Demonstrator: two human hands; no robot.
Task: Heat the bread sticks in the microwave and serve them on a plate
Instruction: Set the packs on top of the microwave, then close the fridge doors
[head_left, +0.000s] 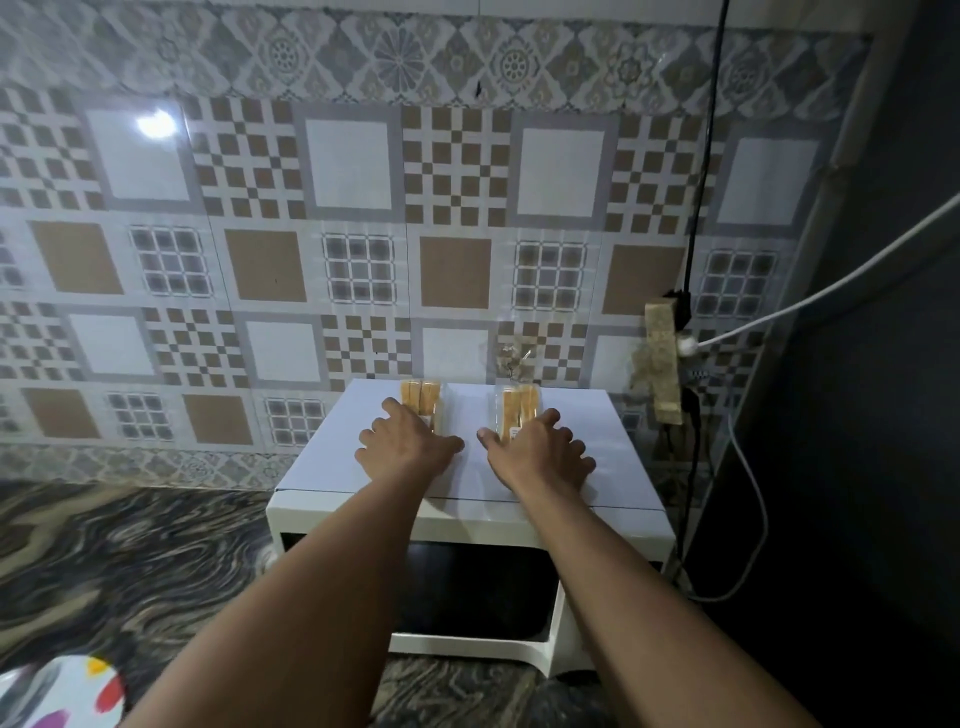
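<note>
A white microwave (358, 467) with a dark door window stands on the marbled counter, its door closed. Two clear packs of bread sticks lie on its top: a left pack (418, 396) and a right pack (514, 402). My left hand (402, 444) lies with spread fingers over the near end of the left pack. My right hand (537, 449) lies the same way over the near end of the right pack. Neither hand's fingers curl round a pack. A white plate (62, 691) with coloured spots shows at the bottom left corner.
A patterned tiled wall rises behind the microwave. At the right, a socket block (664, 358) hangs with a black cable (701, 156) and a white cable (831, 291). A dark surface fills the far right. The marbled counter (130, 561) stretches left.
</note>
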